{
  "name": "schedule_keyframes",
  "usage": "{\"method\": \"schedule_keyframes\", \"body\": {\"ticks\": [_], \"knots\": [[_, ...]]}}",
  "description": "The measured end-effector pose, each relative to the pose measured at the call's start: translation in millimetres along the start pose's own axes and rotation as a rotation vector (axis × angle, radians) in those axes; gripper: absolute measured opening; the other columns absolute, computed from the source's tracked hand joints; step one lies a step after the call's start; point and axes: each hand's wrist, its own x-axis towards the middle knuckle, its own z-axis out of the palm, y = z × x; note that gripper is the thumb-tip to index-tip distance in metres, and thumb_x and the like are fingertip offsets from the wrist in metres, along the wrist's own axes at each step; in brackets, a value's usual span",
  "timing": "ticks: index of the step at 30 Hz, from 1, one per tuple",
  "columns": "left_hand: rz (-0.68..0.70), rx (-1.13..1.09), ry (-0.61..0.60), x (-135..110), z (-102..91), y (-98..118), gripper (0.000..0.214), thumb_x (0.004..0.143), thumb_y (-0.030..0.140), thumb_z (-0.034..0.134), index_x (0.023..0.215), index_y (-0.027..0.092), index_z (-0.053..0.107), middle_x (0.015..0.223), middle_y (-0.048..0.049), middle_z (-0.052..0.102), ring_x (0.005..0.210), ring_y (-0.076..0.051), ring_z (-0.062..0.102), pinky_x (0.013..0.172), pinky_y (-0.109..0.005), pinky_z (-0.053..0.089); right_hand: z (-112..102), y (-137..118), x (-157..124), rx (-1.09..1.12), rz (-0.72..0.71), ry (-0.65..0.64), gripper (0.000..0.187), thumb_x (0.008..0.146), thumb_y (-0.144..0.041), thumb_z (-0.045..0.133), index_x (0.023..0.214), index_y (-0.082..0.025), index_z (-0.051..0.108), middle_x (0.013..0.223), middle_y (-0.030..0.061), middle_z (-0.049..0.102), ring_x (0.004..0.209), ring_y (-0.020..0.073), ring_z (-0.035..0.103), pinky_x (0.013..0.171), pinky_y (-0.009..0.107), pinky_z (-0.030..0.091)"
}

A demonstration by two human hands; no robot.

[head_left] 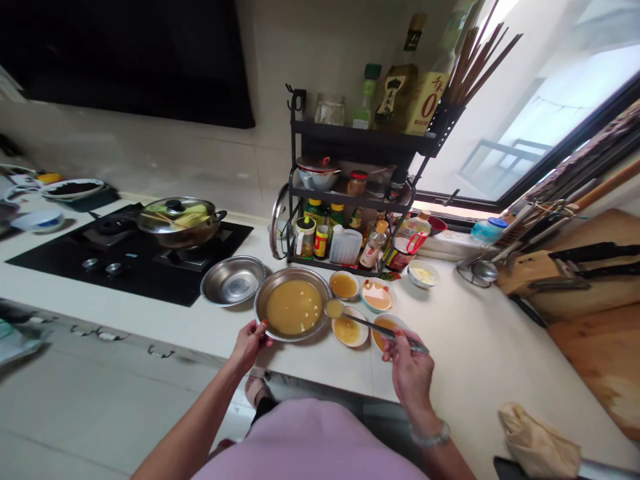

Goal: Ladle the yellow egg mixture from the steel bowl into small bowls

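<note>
My right hand [411, 363] is closed around the handle of a ladle [373, 325]. The ladle's bowl is filled with yellowish-brown liquid and hovers between a wide metal basin and a small bowl [359, 341]. With thumb and fingers, my left hand [250, 347] pinches the near-left rim of that metal basin [325, 290], which holds the same cloudy liquid. Beside the basin stand more small bowls of orange-brown liquid: one bowl [358, 285] behind, another bowl [391, 301] with red bits on its rim, and a bowl [400, 321] partly hidden by my right hand.
An empty metal bowl [213, 283] sits left of the basin. A lidded pan [195, 233] is on the black hob [165, 280]. Behind stands a black rack [350, 193] of bottles and jars. To the right are a small white bowl [423, 281] and a knife block [530, 270].
</note>
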Motion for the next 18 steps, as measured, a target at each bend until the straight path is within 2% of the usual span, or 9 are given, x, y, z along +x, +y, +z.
{"method": "schedule_keyframes", "body": {"ticks": [6, 9, 13, 18], "knots": [[0.002, 0.004, -0.005, -1, 1.4, 2, 0.032, 0.066, 0.036, 0.076, 0.069, 0.018, 0.05, 0.051, 0.0041, 0.057, 0.039, -0.008, 0.053, 0.042, -0.02, 0.044, 39, 13, -9, -0.095, -0.117, -0.216, 0.03, 0.084, -0.047, 0.063, 0.094, -0.019, 0.065, 0.061, 0.0002, 0.064, 0.045, 0.0141, 0.058, 0.046, 0.029, 0.053], [0.001, 0.0, -0.012, -2, 1.6, 3, 0.032, 0.065, 0.037, 0.076, 0.069, 0.018, 0.05, 0.052, 0.0039, 0.058, 0.04, -0.008, 0.053, 0.042, -0.02, 0.045, 43, 17, -15, -0.136, -0.237, -0.35, 0.023, 0.087, -0.041, 0.06, 0.095, -0.022, 0.071, 0.079, 0.005, 0.069, 0.055, 0.0152, 0.063, 0.048, 0.029, 0.055], [0.001, -0.017, 0.005, -2, 1.4, 3, 0.033, 0.064, 0.036, 0.077, 0.067, 0.018, 0.049, 0.05, 0.0052, 0.055, 0.04, -0.008, 0.053, 0.042, -0.02, 0.044, 29, 13, -19, -0.153, -0.383, -0.47, 0.017, 0.085, -0.028, 0.061, 0.095, -0.027, 0.075, 0.102, 0.0099, 0.07, 0.071, 0.0201, 0.067, 0.05, 0.032, 0.057], [-0.006, -0.019, 0.011, -1, 0.2, 2, 0.033, 0.064, 0.036, 0.077, 0.068, 0.017, 0.05, 0.051, 0.0048, 0.056, 0.04, -0.008, 0.052, 0.042, -0.02, 0.045, -6, 16, -15, -0.197, -0.42, -0.392, 0.023, 0.084, -0.021, 0.062, 0.102, -0.028, 0.074, 0.099, 0.0088, 0.07, 0.067, 0.0188, 0.066, 0.053, 0.034, 0.057]]}}
